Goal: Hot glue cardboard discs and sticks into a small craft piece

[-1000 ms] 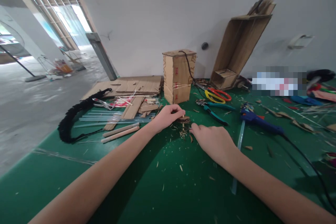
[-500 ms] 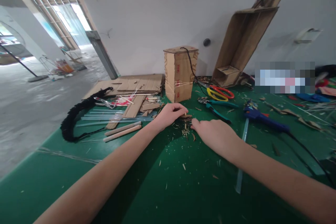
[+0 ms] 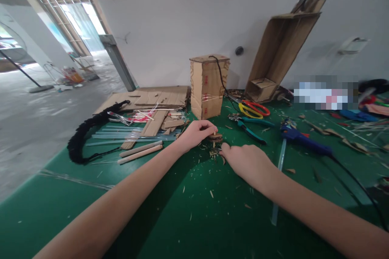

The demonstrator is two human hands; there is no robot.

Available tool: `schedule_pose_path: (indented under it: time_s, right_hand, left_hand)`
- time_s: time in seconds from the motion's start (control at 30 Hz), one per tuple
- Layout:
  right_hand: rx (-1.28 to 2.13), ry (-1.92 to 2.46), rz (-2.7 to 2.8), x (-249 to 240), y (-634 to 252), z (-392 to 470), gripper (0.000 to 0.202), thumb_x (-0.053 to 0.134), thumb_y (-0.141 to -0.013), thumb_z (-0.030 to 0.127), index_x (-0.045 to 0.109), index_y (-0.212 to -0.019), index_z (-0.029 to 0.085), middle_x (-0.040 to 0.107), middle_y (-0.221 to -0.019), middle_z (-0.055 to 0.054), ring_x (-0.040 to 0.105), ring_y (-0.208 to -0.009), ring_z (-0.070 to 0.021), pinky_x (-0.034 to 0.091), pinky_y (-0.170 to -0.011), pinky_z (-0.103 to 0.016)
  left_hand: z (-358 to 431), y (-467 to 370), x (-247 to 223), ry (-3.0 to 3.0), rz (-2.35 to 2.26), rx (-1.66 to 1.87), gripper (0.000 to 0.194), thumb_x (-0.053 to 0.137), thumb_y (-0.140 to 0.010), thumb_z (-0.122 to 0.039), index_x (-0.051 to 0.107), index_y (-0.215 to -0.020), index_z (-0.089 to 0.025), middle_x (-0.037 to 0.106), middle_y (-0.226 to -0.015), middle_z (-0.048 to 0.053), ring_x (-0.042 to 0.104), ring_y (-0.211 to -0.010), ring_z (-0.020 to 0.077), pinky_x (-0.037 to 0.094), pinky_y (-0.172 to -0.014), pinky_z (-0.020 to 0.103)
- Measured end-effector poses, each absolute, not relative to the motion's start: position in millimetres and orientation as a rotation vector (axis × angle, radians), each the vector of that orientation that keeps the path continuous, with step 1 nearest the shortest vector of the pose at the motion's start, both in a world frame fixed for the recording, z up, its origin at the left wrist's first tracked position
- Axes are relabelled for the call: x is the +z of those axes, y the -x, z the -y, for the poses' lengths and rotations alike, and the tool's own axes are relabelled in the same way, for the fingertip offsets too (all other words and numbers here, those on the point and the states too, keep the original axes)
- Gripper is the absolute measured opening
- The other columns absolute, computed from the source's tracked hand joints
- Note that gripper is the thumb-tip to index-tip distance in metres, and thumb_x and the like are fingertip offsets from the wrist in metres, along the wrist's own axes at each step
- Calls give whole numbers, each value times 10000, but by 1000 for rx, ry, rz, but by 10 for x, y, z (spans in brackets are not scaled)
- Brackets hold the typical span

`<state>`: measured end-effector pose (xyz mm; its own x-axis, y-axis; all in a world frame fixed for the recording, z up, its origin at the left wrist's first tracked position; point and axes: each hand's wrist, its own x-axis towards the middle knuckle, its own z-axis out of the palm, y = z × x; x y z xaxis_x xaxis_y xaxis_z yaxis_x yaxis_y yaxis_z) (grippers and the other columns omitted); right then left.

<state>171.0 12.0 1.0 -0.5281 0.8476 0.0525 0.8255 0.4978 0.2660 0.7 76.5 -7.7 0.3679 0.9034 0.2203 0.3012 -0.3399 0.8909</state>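
My left hand point(image 3: 197, 134) pinches a thin wooden stick point(image 3: 214, 145) that runs through a small stack of brown cardboard point(image 3: 216, 138). The stick's lower end points toward me, above a little pile of pale shavings point(image 3: 214, 154) on the green table. Just right of the stick, my right hand point(image 3: 247, 164) is closed, thumb against the curled fingers. A small dark sliver shows at its fingertips, too small to name. Behind my hands stands a tall cardboard box point(image 3: 209, 87) with a black cord over its top.
Right of the box lie yellow-and-red scissors point(image 3: 253, 109), teal pliers point(image 3: 251, 126) and a blue glue gun point(image 3: 305, 139). An open cardboard form point(image 3: 281, 50) leans on the wall. Left are glue sticks point(image 3: 118, 134), wooden rods point(image 3: 140, 151), cardboard sheets point(image 3: 161, 95) and a black fuzzy strip point(image 3: 79, 137).
My right hand has moved slightly down, away from the cardboard stack and toward the stick's lower end. My left hand keeps its pinch. The view has shifted a little.
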Motion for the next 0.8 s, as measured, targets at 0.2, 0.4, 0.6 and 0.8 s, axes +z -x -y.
schedule_pose_path:
  time_s: [0.2,0.4,0.6,0.8]
  right_hand:
    - [590,-1626,-2679,-71,-1780,-118,311,242,-905,314,503,-795,187,601,-567,-26,557,-439,-148,105,-405,-272]
    - [504,-1632,-2662,-43,-1758,-126,269,262,-900,290,503,-836,190,609,-566,-25,551,-436,-151,138,-405,-251]
    - [370,-1576,-2620,-23,-1705,-85,227,323,-876,258,532,-849,170,590,-517,-29,554,-419,-170,210,-388,-248]
    - [535,-1600,-2644,-39,-1742,-83,309,261,-900,318,528,-819,188,592,-510,-28,573,-434,-188,194,-390,-247]
  left_hand:
    - [-758,-7,-68,-1839,-1050,953,295,492,-751,-403,624,-744,-139,614,-725,21,520,-675,122,395,-638,238]
    - [-766,10,-66,-1829,-1050,929,298,483,-759,-396,638,-769,-142,629,-760,27,532,-699,128,398,-656,240]
    - [-772,13,-81,-1816,-1047,944,291,498,-753,-389,643,-775,-139,636,-768,32,537,-690,125,396,-643,233]
    - [-781,19,-90,-1829,-1031,939,278,492,-764,-374,638,-773,-138,635,-776,34,535,-698,119,396,-653,229]
